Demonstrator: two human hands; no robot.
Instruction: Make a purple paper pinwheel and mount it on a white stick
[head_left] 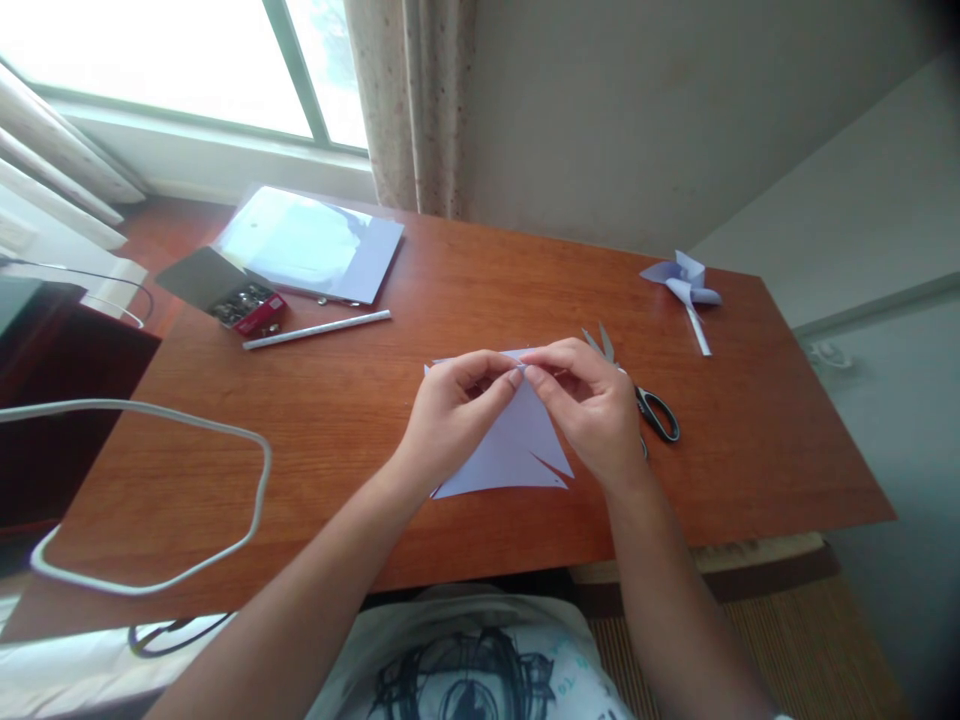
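Observation:
A pale lilac paper square (pixel 517 445) with cuts in from its corners lies on the wooden table (pixel 337 420) in front of me. My left hand (pixel 450 415) and my right hand (pixel 592 400) meet over its far part, fingertips pinched together on folded paper corners near the middle. Both hands are closed on the paper. Black-handled scissors (pixel 652 405) lie just right of my right hand, partly hidden behind it.
A finished lilac paper pinwheel (pixel 686 285) on a white stick lies at the far right. A stack of paper in a clear sleeve (pixel 315 245), an open box of metal pins (pixel 240 300) and a white stick (pixel 319 328) sit at the far left. A white cable (pixel 225 440) loops at the left.

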